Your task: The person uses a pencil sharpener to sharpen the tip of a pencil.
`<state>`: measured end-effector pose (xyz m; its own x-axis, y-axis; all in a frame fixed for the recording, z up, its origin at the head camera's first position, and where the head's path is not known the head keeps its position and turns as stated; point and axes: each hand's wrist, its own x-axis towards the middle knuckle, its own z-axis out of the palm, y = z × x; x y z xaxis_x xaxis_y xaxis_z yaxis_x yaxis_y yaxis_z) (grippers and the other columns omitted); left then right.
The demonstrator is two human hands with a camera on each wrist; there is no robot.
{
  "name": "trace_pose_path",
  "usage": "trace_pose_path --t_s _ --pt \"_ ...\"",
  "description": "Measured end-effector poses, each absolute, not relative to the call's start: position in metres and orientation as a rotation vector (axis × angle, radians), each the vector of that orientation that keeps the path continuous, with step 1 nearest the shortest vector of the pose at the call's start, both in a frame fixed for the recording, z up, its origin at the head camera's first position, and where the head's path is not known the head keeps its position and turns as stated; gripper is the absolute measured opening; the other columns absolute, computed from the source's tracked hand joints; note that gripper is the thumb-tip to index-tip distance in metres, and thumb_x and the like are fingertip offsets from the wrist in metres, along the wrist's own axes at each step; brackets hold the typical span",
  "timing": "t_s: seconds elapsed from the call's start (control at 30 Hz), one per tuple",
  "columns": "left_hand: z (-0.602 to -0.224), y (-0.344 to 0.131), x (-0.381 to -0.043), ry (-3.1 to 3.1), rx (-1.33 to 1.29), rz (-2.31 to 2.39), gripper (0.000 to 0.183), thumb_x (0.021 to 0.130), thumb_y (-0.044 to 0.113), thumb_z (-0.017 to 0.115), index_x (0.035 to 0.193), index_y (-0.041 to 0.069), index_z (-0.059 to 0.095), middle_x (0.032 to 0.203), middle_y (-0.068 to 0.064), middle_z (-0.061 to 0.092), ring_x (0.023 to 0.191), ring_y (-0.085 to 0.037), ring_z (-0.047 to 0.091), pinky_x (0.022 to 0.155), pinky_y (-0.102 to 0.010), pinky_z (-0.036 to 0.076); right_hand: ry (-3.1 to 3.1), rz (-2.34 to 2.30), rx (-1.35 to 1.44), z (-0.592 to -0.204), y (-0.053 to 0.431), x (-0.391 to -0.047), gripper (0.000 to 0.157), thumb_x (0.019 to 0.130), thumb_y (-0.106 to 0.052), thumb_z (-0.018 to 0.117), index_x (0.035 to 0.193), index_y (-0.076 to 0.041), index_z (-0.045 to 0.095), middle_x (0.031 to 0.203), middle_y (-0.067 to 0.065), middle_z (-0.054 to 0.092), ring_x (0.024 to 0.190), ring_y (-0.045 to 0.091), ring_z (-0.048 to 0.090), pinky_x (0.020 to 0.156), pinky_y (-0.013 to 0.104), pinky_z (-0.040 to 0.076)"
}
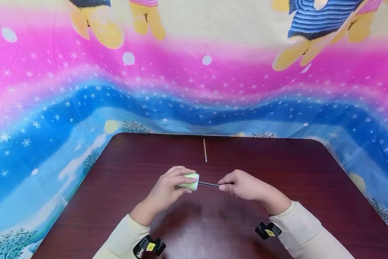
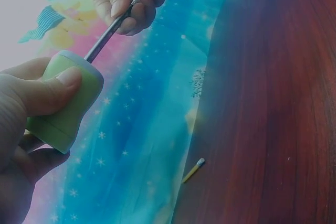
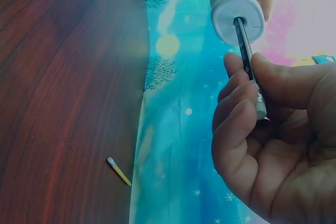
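My left hand (image 1: 169,185) grips a green pencil sharpener (image 2: 73,100) with a pale end cap, held above the table. A dark pencil (image 1: 208,184) runs into the hole in that cap (image 3: 226,19), its tip hidden inside. Between thumb and fingers my right hand (image 1: 246,185) pinches the pencil near its eraser end. The pale eraser (image 3: 260,109) pokes out past the fingers in the right wrist view. Both hands face each other over the middle of the table.
A yellow pencil (image 1: 205,151) with a whitish eraser lies on the dark red wooden table (image 1: 148,151), near its far edge. Behind the table hangs a colourful cloth (image 1: 187,82) with snowflakes. A black wrist camera (image 1: 148,246) sits at each cuff.
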<state>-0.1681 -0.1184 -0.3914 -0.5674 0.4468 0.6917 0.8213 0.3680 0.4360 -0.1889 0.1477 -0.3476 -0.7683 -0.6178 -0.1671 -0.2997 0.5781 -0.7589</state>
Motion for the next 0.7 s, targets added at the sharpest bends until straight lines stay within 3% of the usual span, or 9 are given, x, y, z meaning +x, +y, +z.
trace_pose_path --t_s 0.17,0.33,0.57,0.7 --pt "-0.392 -0.118 -0.169 -2.135 -1.104 -1.086 0.036 0.068 0.0 0.083 0.102 0.006 0.075 0.112 -0.011 0.068 0.108 -0.025 0.058 0.083 -0.033 0.054 2.326 -1.093 -0.681 -0.347 0.149 -0.191 0.018 0.093 -0.008 0.061 0.105 0.002 0.071 0.056 -0.003 0.042 0.051 0.012 0.041 0.053 0.029 0.039" --pt "-0.393 -0.12 -0.17 -2.138 -1.109 -1.073 0.033 0.069 0.001 0.083 0.101 0.007 0.076 0.112 -0.011 0.069 0.108 -0.025 0.059 0.086 -0.031 0.053 2.244 -1.136 -0.667 -0.351 0.154 -0.196 0.018 0.094 -0.009 0.06 0.102 0.002 0.072 0.061 -0.001 0.049 0.056 0.012 0.047 0.054 0.03 0.046" --pt "-0.386 -0.14 -0.17 -2.152 -0.794 -1.267 0.039 0.065 -0.008 0.083 0.102 0.003 0.076 0.112 -0.008 0.069 0.109 -0.024 0.058 0.076 -0.02 0.054 2.176 -1.194 -0.603 -0.355 0.18 -0.203 0.02 0.095 -0.01 0.059 0.102 0.006 0.07 0.072 0.004 0.057 0.065 0.016 0.054 0.06 0.031 0.053" --pt "-0.383 -0.144 -0.17 -2.146 -0.771 -1.323 0.038 0.069 -0.003 0.082 0.106 0.002 0.074 0.114 -0.009 0.069 0.111 -0.025 0.058 0.082 -0.016 0.051 2.174 -1.233 -0.598 -0.356 0.185 -0.205 0.027 0.095 -0.014 0.06 0.11 0.008 0.066 0.082 0.006 0.062 0.074 0.018 0.058 0.07 0.035 0.054"
